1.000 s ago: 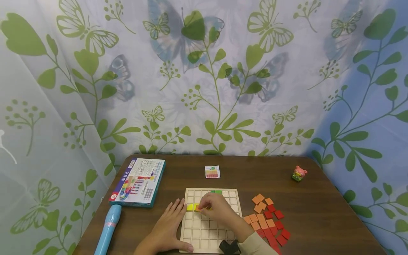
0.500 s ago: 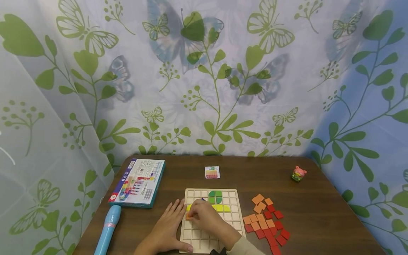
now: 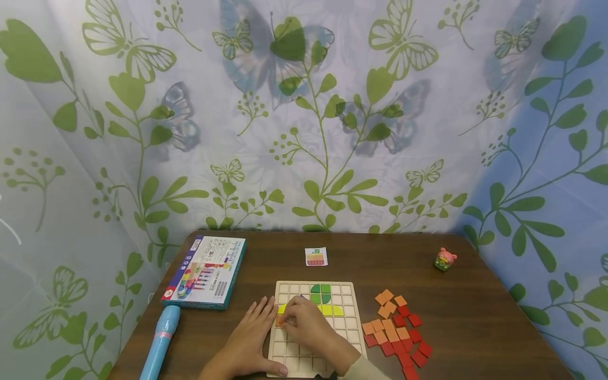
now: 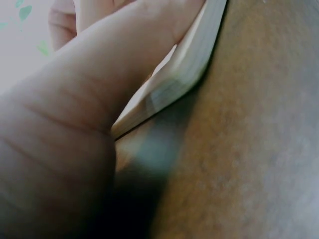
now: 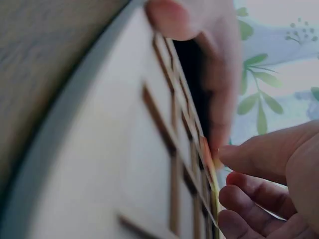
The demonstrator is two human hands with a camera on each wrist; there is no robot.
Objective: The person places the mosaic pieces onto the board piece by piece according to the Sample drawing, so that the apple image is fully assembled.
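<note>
A wooden grid board [image 3: 349,321] lies in front of me. My left hand [image 3: 248,340] rests along its left side with fingers spread, the thumb over the near left corner. An orange square tile [image 3: 279,320] sits in the leftmost column, just under the yellow row, and my right hand [image 3: 309,328] pinches it at its right side. The right wrist view shows the orange tile [image 5: 205,150] low in its cell, with the right fingertips close by. Yellow tiles [image 3: 332,310] form a row partly hidden by the right hand. Green tiles [image 3: 321,293] make a leaf shape above them.
Loose orange tiles [image 3: 391,328] and red tiles [image 3: 415,320] lie right of the board. A small pattern card [image 3: 315,257] is behind it. At left are a flat box [image 3: 209,272] and a blue microphone [image 3: 161,340]. A pink figurine [image 3: 445,258] stands at back right.
My right hand has moved down and left from the yellow row, bringing the orange tile to the leftmost cell below it. More yellow and green tiles are uncovered. My left hand stays put.
</note>
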